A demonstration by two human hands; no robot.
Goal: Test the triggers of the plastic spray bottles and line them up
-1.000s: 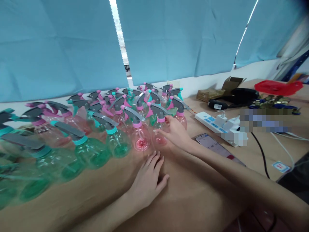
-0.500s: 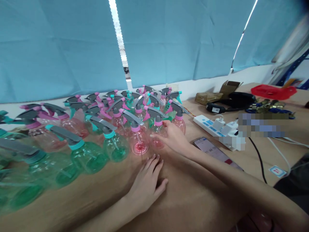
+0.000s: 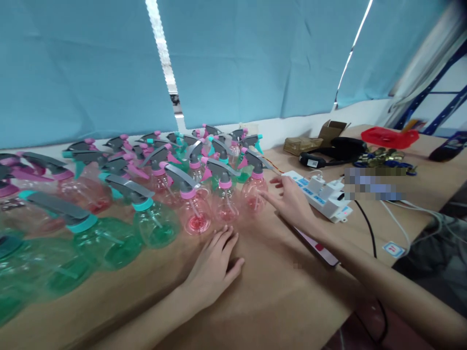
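Observation:
My left hand (image 3: 215,265) lies flat on the brown tabletop, fingers stretched toward a pink spray bottle (image 3: 196,216) just beyond them. Nothing is in it. To the right, my right hand (image 3: 294,201) hovers beside another pink spray bottle (image 3: 254,192), its thumb and fingers apart and empty. A third pink spray bottle (image 3: 226,201) stands between those two. On the left are green spray bottles, one of them (image 3: 156,223) with a turquoise collar and grey trigger. Under my right forearm, a phone (image 3: 314,243) is partly covered.
More spray bottles crowd the table's back left. A white power strip (image 3: 321,197) with plugs and cables lies right of my right hand. Farther back are a cardboard box (image 3: 332,130), black headphones (image 3: 345,148) and a red tray (image 3: 388,137). Blue cloth (image 3: 226,58) hangs behind.
My right hand has left the pink bottle near the front and moved right, toward the power strip. My left hand stays flat on the table. The view has turned slightly right.

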